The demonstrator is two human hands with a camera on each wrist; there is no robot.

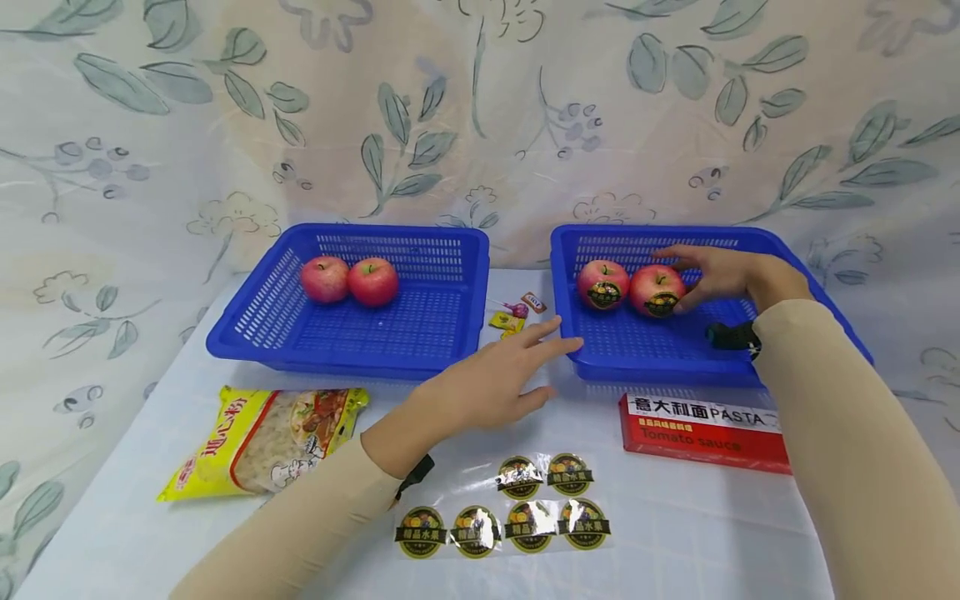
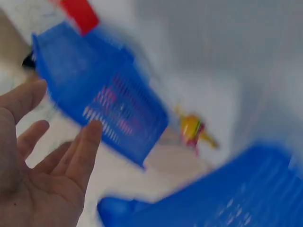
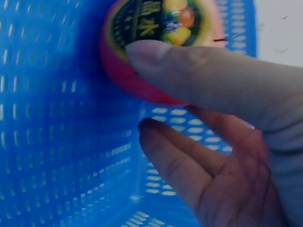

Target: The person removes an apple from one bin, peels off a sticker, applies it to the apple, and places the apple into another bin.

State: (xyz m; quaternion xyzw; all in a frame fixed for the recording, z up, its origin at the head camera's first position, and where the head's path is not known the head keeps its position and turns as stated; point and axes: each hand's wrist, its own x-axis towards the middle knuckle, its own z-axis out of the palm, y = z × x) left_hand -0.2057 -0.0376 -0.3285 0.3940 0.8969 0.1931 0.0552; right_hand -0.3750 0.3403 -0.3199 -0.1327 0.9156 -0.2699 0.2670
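Observation:
Two blue baskets stand side by side. The left basket (image 1: pixel 442 321) holds two plain red apples (image 1: pixel 349 280). In the right basket (image 1: pixel 637 346) lie two apples with round black-and-yellow stickers: one on the left (image 1: pixel 602 284) and one on the right (image 1: pixel 657 291). My right hand (image 1: pixel 675 279) grips the right one, fingers round its back. In the right wrist view, the thumb (image 3: pixel 189 71) presses on this apple (image 3: pixel 137 82) beside its sticker (image 3: pixel 156 19). My left hand (image 1: pixel 555 362) hovers with straight fingers by the right basket's near left corner, holding nothing. Its palm (image 2: pixel 47 165) shows in the blurred left wrist view.
A clear sheet with several round stickers (image 1: pixel 517 504) lies at the table's front. There is a red pasta box (image 1: pixel 701 433) before the right basket and a yellow noodle bag (image 1: pixel 262 437) before the left one. Small wrapped candies (image 1: pixel 513 315) sit between the baskets. A leaf-print cloth hangs behind.

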